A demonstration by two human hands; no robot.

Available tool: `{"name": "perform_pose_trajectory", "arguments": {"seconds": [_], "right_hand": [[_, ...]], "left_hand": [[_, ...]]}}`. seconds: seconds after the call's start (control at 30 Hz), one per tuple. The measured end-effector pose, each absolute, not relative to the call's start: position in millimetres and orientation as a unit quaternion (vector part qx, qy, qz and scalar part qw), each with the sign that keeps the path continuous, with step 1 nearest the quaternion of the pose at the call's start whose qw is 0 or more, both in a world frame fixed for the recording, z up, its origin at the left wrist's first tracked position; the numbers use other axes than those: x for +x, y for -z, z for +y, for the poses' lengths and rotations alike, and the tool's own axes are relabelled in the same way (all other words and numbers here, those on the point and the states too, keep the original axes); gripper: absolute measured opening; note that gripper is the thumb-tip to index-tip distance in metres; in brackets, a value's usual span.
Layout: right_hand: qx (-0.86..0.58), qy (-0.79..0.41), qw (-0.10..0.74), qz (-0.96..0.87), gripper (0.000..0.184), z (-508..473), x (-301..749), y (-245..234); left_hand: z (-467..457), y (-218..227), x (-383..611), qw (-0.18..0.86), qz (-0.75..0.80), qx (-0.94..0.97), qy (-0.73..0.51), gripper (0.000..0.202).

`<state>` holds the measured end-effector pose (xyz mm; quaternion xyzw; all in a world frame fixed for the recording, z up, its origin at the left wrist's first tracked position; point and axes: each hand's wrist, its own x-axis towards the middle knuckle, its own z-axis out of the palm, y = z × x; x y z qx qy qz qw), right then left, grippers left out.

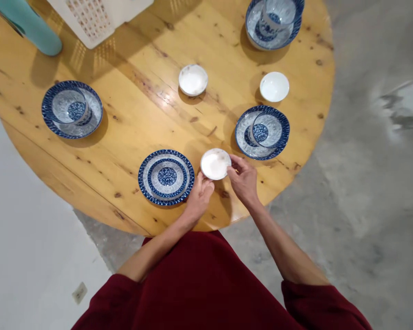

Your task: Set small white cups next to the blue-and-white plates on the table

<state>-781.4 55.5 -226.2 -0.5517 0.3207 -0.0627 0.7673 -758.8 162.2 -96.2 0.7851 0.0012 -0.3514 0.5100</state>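
Observation:
A small white bowl (215, 163) is between my hands, near the front of the round table. My right hand (243, 179) grips its right rim with thumb and fingers. At the bowl's lower left edge are the closed fingers of my left hand (198, 196); their tips are partly hidden. Just left of them is a blue-and-white plate (143, 190) with a matching bowl (167, 176) centred in it. Beyond my right hand, another patterned bowl (270, 128) sits in a second plate (242, 145).
Two more white bowls, a middle one (193, 80) and a right one (274, 87), stand farther back. Plate-and-bowl sets are at the left (72, 110) and far right (274, 25). A white basket (89, 20) and a teal bottle (37, 30) stand at the back left.

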Motion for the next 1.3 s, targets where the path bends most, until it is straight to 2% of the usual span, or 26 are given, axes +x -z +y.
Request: {"name": "perform_pose_trajectory", "arguments": {"seconds": [0.27, 0.43, 0.77, 1.0, 1.3], "right_hand": [[-0.557, 0.026, 0.765, 0.321, 0.069, 79.6, -788.5, 246.1], [-0.545, 0.036, 0.769, 0.332, 0.07, 85.0, -779.6, 254.6], [-0.573, 0.077, 0.75, 0.32, 0.065, 84.2, -766.2, 258.6], [-0.599, 0.102, 0.727, 0.32, 0.062, 83.1, -760.6, 264.3], [-0.608, 0.069, 0.725, 0.317, 0.062, 80.0, -761.7, 260.2]], "left_hand": [[179.2, 110.1, -767.3, 0.483, 0.06, 0.797, 0.359, 0.06], [182.0, 119.6, -764.2, 0.486, 0.063, 0.806, 0.333, 0.054], [178.9, 125.7, -766.7, 0.529, 0.066, 0.783, 0.321, 0.063], [176.1, 127.2, -765.6, 0.522, 0.065, 0.785, 0.328, 0.058], [177.7, 128.7, -763.2, 0.506, 0.055, 0.793, 0.335, 0.049]]}}
